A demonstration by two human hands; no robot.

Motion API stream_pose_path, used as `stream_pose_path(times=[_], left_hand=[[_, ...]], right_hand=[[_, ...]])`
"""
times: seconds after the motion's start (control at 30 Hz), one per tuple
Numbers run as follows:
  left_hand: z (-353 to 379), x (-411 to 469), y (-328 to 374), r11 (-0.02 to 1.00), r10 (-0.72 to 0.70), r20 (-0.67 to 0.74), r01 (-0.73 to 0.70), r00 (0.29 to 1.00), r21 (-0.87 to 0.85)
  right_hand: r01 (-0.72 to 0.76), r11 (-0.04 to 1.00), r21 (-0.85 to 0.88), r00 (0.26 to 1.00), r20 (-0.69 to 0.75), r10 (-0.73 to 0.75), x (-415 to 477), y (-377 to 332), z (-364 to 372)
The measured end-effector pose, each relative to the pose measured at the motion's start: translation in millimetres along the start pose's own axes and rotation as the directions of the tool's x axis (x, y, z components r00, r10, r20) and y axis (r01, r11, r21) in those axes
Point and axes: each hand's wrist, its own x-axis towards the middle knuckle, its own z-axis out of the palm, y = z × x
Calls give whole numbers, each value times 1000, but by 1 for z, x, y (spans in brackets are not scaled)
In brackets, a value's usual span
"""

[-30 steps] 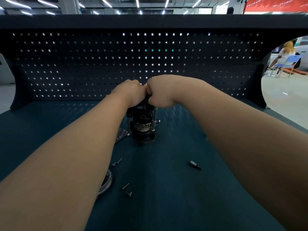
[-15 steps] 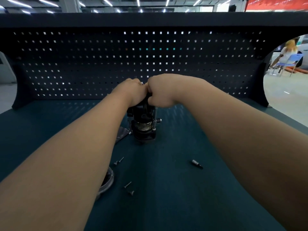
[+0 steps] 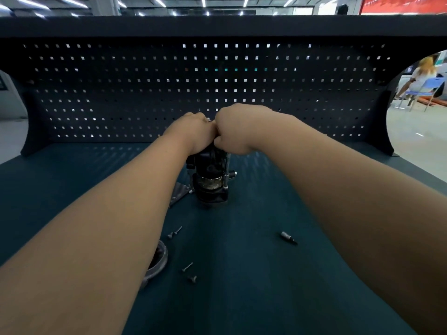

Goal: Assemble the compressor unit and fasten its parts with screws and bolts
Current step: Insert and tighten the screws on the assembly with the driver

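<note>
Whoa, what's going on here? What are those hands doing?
A person is putting together a black compressor unit that stands upright on the dark bench. The left hand and right hand both grip its top; what they work on there is hidden. Loose screws, a small driver bit and a round metal part lie nearer.

Pegboard wall [image 3: 121, 93] behind compressor unit [image 3: 210, 187]

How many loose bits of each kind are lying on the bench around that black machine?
Loose screws: 4
Driver bit: 1
Flat metal plate: 1
Round metal cover, partly hidden: 1
Total: 7
</note>
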Motion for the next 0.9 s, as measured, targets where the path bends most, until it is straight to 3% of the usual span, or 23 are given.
stream_pose_path(times=[0.1,0.47,0.6,0.67,0.77,0.9], left_hand=[[-1,-2,0,1000,-7,-11,6,1000,-7],[-2,-6,3,938,-173,22,172,985,-302],[0,-4,3,939,-181,15,177,983,-296],[2,-1,2,934,-206,15,201,978,-295],[5,3,0,938,-203,22,201,979,-283],[6,4,-1,946,-196,19,195,980,-259]], right_hand=[[51,997,49,993,101,-56,-6,2,-7],[-38,999,-26,998,53,39,4,3,1],[-44,967,250,983,183,-2,-8,12,-13],[-68,954,293,974,226,1,-11,17,-19],[-88,981,175,984,167,59,-9,17,-13],[-35,972,234,999,44,26,-8,13,-6]])
